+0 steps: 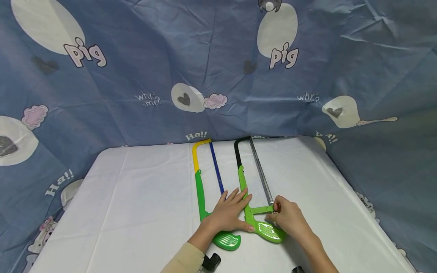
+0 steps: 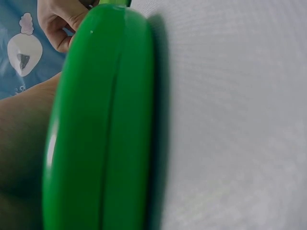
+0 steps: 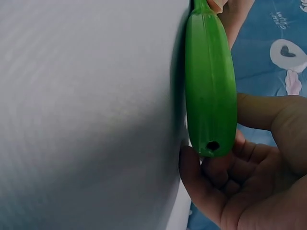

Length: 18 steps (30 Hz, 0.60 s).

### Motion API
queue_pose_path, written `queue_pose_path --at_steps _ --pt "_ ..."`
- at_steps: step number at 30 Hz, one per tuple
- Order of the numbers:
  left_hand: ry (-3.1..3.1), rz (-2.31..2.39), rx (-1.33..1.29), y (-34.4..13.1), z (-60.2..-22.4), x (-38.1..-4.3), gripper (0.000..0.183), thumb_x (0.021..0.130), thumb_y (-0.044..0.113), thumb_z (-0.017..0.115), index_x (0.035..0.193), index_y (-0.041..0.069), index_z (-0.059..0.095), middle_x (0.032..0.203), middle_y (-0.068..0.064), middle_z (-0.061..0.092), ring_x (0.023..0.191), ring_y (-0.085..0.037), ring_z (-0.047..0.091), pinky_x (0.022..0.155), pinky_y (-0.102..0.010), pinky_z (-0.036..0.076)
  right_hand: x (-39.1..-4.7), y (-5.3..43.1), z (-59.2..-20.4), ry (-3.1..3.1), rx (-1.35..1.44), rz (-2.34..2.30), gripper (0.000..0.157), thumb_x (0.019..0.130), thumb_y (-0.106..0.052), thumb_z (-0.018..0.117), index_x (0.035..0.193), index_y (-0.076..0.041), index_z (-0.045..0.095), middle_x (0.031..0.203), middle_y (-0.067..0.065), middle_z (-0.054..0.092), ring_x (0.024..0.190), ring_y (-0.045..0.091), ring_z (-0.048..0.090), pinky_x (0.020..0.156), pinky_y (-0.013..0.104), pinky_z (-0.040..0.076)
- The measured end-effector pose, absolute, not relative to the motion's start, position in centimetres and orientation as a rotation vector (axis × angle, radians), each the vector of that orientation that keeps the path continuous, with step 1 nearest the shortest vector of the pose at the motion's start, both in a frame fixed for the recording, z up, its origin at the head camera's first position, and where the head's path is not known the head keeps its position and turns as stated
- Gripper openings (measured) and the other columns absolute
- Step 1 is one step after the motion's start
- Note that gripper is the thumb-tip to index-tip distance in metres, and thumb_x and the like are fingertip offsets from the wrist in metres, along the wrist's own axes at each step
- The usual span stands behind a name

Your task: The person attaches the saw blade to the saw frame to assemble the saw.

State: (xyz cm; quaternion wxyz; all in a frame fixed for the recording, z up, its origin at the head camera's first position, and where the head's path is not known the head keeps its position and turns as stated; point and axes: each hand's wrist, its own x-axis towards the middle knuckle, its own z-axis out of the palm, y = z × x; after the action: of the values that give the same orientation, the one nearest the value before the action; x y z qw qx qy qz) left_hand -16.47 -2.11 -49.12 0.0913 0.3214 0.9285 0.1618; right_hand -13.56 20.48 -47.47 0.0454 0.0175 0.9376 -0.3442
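Two hacksaws lie side by side on the white-covered table. My left hand [image 1: 229, 213] rests with spread fingers across the light green frame of the right hacksaw [image 1: 242, 178], which has a black front and a grey blade. Thumb and fingers of my right hand [image 1: 291, 218] pinch the blade-tightening end of that hacksaw, beside its handle [image 3: 211, 81]; the fingers partly hide the small metal fitting there. Left of it is the other hacksaw [image 1: 200, 193], yellow and green with a blue blade, my left forearm crossing over it. Its green handle [image 2: 105, 115] fills much of the left wrist view.
The white cloth [image 1: 146, 197] covers the table on both sides of the saws. A blue printed curtain [image 1: 136, 76] hangs behind and around the table. A black wrist camera [image 1: 211, 261] sits at my left wrist, near the front.
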Motion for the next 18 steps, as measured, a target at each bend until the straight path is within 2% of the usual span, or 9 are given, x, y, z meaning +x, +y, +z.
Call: queue_pose_path --at_steps 6,18 --pt "2.757 0.495 0.961 -2.17 -49.35 -16.43 0.102 0.08 0.071 0.066 0.159 0.021 0.025 0.169 -0.001 0.014 0.156 -0.031 0.014 0.123 -0.06 0.011 -13.49 20.04 -47.56 2.927 0.027 -0.955 0.038 0.071 -0.013 0.087 0.077 -0.01 0.05 0.061 0.0 0.049 0.055 0.014 0.044 0.048 0.025 0.032" --pt "2.754 0.483 0.96 -2.14 -49.45 -16.59 0.101 0.081 0.071 0.064 0.159 0.022 0.024 0.169 0.0 0.013 0.156 -0.03 0.013 0.124 -0.059 0.011 -13.28 19.6 -47.33 3.044 -0.008 -0.704 0.029 0.075 -0.015 0.083 0.074 -0.012 0.054 0.06 0.0 0.056 0.052 0.015 0.046 0.045 0.028 0.034"
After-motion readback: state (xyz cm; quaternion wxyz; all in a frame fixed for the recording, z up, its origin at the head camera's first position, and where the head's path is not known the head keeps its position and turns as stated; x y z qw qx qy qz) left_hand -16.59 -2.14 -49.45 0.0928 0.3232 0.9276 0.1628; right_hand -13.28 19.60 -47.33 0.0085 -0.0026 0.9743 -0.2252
